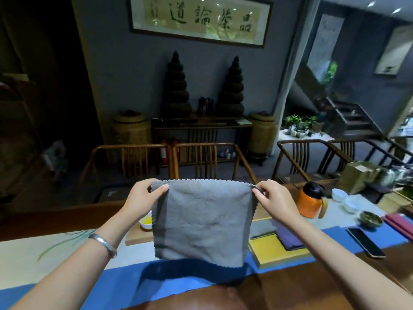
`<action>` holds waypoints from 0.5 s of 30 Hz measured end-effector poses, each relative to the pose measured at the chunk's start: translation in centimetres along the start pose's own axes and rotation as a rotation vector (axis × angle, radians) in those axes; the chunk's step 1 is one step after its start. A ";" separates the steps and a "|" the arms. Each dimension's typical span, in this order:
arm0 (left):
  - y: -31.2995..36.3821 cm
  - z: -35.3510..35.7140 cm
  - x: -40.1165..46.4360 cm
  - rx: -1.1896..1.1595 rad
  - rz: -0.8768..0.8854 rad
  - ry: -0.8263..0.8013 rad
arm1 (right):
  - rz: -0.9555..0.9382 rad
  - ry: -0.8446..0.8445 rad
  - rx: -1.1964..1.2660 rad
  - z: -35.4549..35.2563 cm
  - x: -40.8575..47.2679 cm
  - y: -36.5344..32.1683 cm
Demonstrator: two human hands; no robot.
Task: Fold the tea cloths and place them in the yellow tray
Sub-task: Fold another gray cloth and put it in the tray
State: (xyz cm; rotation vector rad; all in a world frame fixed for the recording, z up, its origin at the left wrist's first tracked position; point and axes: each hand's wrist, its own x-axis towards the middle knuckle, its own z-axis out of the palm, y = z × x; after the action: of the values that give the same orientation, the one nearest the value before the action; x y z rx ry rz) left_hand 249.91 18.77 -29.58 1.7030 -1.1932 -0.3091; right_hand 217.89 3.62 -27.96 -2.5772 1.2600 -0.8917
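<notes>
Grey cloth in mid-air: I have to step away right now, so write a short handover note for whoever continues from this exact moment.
Left hand pinches the grey cloth at its top left corner; right hand pinches the top right corner. The cloth hangs open above the blue runner, not yet folded.
Yellow tray lies to the right and already holds a folded purple cloth and a dark grey one.
Left to do: fold the grey cloth and lay it in the tray.
</notes>
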 end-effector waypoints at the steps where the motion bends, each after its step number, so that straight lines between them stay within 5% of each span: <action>1: 0.1 1.3 0.3 -0.030 -0.023 0.014 | 0.012 0.004 0.031 0.0 0.3 1.2; 11: -1.0 5.1 2.2 -0.074 -0.253 0.110 | 0.067 -0.040 0.306 3.4 3.8 5.4; 15: -3.5 5.1 1.4 -0.112 -0.293 0.056 | 0.054 -0.197 0.337 6.3 3.8 6.3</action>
State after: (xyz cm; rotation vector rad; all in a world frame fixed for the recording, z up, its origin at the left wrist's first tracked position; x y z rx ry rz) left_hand 249.18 14.77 -34.40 1.7759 -0.8678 -0.4936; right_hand 219.01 -4.08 -33.66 -2.2910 1.0213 -0.7444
